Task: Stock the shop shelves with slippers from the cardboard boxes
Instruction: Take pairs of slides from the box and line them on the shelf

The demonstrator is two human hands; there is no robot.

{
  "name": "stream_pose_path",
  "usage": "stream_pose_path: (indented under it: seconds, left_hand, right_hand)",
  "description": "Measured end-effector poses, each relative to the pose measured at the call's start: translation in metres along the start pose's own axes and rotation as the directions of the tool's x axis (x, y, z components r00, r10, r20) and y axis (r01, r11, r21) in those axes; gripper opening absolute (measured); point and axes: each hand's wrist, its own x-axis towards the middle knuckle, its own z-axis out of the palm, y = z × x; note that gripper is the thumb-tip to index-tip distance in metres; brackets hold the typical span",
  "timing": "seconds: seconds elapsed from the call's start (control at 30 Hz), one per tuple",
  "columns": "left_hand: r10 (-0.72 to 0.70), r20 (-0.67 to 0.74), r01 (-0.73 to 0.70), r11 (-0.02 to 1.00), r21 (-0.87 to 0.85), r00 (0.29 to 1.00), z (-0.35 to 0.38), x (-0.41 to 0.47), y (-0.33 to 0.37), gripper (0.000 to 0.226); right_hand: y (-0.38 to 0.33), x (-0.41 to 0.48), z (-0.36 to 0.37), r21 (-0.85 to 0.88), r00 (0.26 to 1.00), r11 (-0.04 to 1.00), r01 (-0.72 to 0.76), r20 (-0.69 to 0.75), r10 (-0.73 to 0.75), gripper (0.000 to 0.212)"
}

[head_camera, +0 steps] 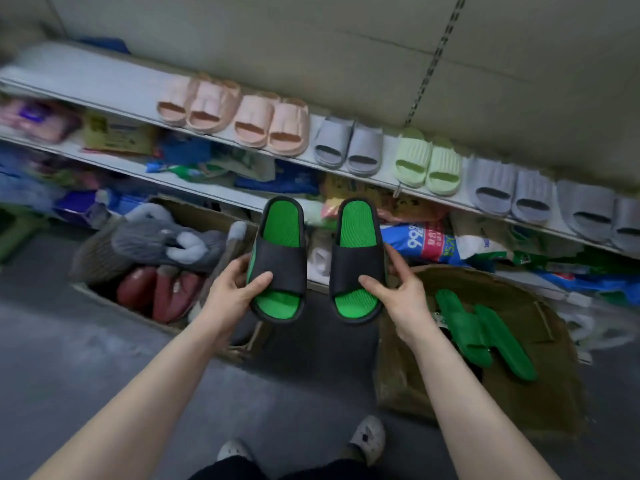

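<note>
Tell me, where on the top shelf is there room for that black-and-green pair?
Bare top shelf lies left of the pink slippers, likely enough for the held pair. Rightward, other pairs stand close together. The lower shelf is crammed with packets.

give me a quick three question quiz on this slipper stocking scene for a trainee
1. True or false: the left hand and the right hand each hold one black and green slipper.
2. How many pink pairs stand on the top shelf? A one, B two, C four.
3. Fill in: the cardboard box near the right hand holds plain ____ slippers.

Key: 1 true; 2 B; 3 green.
</note>
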Motion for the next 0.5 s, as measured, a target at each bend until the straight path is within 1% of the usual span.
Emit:
stream_pose_path:
  seconds: [0.07,0.17,0.2,0.3,0.4,0.5]
  left_hand:
    - [0.013,-0.011,-0.013,1.000,-0.019,1.000,-0.038,0.004,0.016,0.044]
    - [0.002,-0.044,-0.005,0.997,-0.072,0.999,-0.085,0.014,0.041,0.059]
    - [0.007,-0.050,-0.012,0.996,-0.094,0.999,-0.098,0.020,0.048,0.059]
    - [0.040,-0.105,-0.051,0.993,-0.106,0.994,-0.131,0.040,0.069,0.045]
    - [0.042,-0.136,-0.058,0.991,-0.121,0.990,-0.160,0.065,0.086,0.046]
    - [0.048,-0.191,-0.065,0.995,-0.080,0.980,-0.196,0.099,0.101,0.048]
  right_hand:
    - [-0.007,0.003,0.040,0.011,1.000,1.000,0.000,0.026,-0.001,0.077]
    - [-0.024,0.011,0.092,-0.011,0.997,1.000,0.015,0.080,-0.014,0.078]
    - [-0.030,0.016,0.107,-0.006,0.995,1.000,0.030,0.100,-0.030,0.078]
    - [-0.048,0.034,0.152,0.010,0.988,0.999,0.044,0.145,-0.045,0.076]
    - [-0.060,0.060,0.189,0.028,0.981,0.998,0.054,0.185,-0.058,0.073]
    - [-0.075,0.090,0.233,-0.046,0.974,0.995,0.084,0.214,-0.073,0.074]
